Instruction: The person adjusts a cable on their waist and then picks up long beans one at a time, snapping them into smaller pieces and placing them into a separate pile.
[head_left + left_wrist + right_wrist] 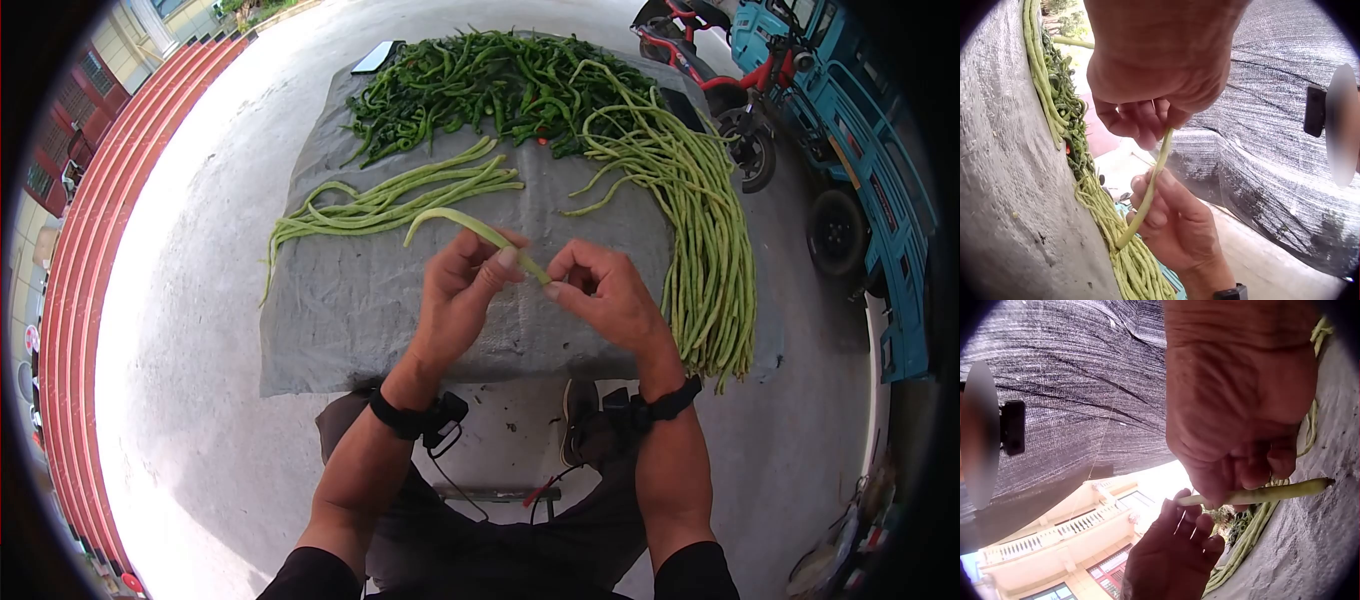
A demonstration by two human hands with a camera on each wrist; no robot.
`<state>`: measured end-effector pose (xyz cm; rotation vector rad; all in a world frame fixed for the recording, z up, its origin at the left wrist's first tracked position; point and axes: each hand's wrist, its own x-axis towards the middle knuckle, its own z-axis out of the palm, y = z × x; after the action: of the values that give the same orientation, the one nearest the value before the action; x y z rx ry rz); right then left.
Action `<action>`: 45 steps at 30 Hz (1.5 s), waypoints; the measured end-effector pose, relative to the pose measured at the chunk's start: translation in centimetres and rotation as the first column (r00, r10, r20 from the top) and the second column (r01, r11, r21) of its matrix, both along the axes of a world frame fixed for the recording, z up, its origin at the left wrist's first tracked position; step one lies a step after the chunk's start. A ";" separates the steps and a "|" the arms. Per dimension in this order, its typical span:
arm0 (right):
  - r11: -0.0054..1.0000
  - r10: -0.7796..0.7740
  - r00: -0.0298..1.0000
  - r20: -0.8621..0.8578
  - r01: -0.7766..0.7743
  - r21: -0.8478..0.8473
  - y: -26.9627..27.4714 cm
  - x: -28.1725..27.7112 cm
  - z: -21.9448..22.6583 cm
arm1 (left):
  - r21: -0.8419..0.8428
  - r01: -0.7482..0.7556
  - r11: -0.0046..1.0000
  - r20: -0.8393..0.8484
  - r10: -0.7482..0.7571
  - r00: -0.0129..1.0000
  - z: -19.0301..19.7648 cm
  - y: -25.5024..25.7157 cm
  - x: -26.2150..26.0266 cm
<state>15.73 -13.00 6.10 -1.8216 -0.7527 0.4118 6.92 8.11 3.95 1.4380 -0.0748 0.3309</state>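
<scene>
A single long green bean is held up between both hands over the grey cloth. My left hand pinches it near its middle, thumb on top, and one part curves out past the fingers to the left. At the bean's near end, my right hand pinches it between thumb and forefinger. In the left wrist view, the bean spans both hands. The right wrist view shows a blunt, darker tip on the bean.
A small bunch of long beans lies left on the cloth, and a large pile of them lies right. Green chillies are heaped along the far side. A phone-like slab lies at the far left corner. A blue three-wheeler stands right.
</scene>
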 end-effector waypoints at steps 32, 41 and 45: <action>0.996 0.083 0.972 -0.221 -0.071 0.060 -1.1 1.2 -0.5 | -0.188 -0.199 0.962 0.047 0.211 0.976 -0.5 2.8 1.0; 0.994 0.083 0.974 -0.211 -0.066 0.085 -1.0 1.2 -0.5 | -0.193 -0.200 0.961 0.039 0.212 0.977 -0.4 2.7 0.9; 0.997 0.069 0.975 -0.209 -0.059 0.054 -0.8 1.1 -0.1 | -0.168 -0.198 0.966 0.036 0.207 0.978 -0.4 2.6 0.9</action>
<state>16.80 -13.81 6.00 -1.6814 -0.6691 0.6151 7.78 10.72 3.51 1.2762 0.0557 0.5318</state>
